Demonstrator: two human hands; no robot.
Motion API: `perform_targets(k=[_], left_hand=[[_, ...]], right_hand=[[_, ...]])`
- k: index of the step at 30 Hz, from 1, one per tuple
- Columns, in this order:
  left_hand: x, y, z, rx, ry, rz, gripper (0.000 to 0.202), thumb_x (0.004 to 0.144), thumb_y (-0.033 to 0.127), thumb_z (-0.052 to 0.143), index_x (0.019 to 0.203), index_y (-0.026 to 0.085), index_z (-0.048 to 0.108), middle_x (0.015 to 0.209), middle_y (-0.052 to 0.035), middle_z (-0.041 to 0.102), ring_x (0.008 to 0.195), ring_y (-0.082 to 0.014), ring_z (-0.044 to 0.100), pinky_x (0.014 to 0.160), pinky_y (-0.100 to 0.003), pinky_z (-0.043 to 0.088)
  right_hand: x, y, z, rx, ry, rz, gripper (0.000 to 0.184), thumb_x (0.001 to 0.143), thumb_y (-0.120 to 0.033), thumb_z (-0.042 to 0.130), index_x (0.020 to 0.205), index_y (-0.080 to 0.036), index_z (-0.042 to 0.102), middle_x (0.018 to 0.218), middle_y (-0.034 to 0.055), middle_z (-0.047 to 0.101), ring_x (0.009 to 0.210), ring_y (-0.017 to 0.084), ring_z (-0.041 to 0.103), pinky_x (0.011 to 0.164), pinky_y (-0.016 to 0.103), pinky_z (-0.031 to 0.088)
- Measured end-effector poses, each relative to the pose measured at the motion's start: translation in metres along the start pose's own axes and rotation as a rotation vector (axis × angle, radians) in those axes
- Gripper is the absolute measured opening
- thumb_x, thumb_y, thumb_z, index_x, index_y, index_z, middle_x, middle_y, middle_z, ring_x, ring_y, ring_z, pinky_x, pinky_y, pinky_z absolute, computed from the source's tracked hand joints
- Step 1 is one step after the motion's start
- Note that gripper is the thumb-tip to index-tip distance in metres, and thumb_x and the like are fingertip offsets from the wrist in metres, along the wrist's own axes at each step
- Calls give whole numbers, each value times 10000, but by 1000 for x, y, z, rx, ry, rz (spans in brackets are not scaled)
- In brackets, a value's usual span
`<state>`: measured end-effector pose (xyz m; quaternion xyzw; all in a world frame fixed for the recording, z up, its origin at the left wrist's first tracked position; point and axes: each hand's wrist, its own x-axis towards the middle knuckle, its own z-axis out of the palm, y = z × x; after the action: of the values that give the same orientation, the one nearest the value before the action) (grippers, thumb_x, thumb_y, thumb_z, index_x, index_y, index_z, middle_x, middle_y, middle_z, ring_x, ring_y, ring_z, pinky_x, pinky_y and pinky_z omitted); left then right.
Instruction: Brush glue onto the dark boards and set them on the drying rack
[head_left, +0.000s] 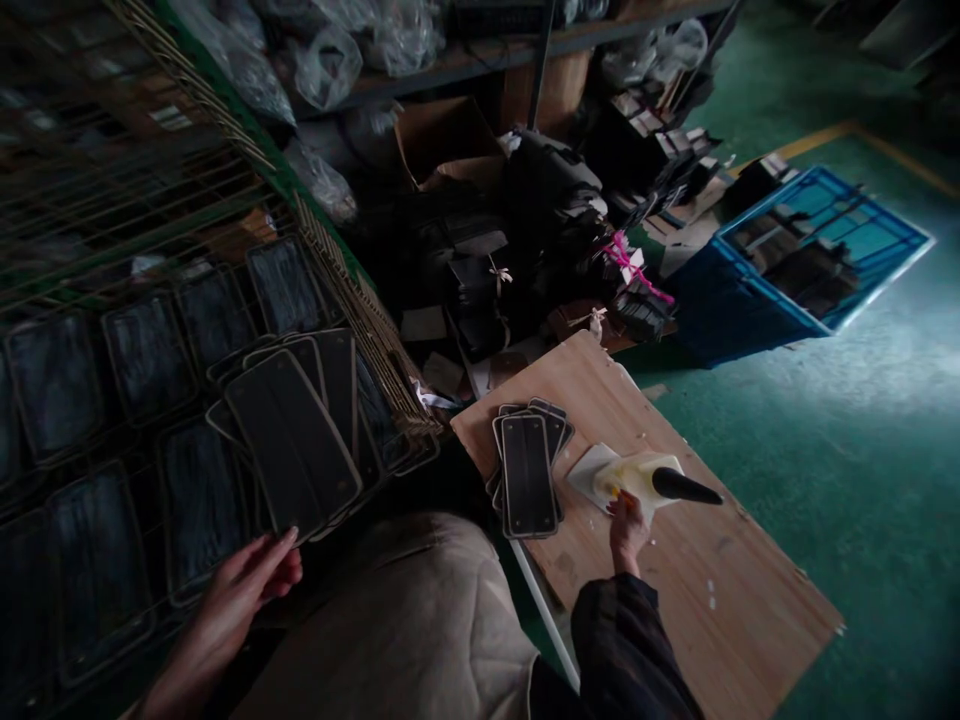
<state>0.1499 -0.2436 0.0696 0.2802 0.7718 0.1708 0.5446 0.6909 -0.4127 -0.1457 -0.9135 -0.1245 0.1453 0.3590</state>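
Note:
My left hand [259,575] reaches in at the lower left, its fingertips at the bottom corner of a dark rectangular panel [292,440] with a pale edge. That panel tops a loose, fanned pile. My right hand [628,530] is closed on a small yellow-orange thing [616,492], whose kind I cannot make out. This hand is at the near side of a cream-coloured container [634,478] with a black cone-shaped part [686,486] pointing right. Left of it, a smaller stack of similar dark panels [527,475] lies on the wooden board [720,590].
A wire-mesh rack [352,320] with rows of dark panels fills the left. Behind the board are an open cardboard box [446,140] and tied dark bundles [476,290]. A blue crate [750,290] stands on the green floor at right. Plastic bags [330,65] lie on a shelf.

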Motion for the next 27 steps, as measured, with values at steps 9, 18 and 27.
perform_targets(k=[9,18,27], left_hand=[[1,-1,3,-73,24,-5,372,580,423,822,732,156,612,653,-3,661,581,-128,614,513,-190,490],[1,-5,4,-166,28,0,346,600,361,814,793,157,613,694,-1,672,611,-127,641,535,-185,513],[4,-8,3,-202,58,6,407,557,389,838,782,153,595,673,-6,668,588,-129,637,519,-193,517]], right_hand=[[-5,15,-12,-145,-116,-115,487,749,-518,479,1007,-167,696,620,51,616,559,204,530,561,305,329],[-33,2,-45,-120,-157,-178,406,689,-504,578,881,-179,728,629,34,618,517,159,481,562,301,353],[-19,-11,-14,202,46,54,566,828,-673,374,1032,-172,540,586,-25,596,451,159,576,545,310,506]])
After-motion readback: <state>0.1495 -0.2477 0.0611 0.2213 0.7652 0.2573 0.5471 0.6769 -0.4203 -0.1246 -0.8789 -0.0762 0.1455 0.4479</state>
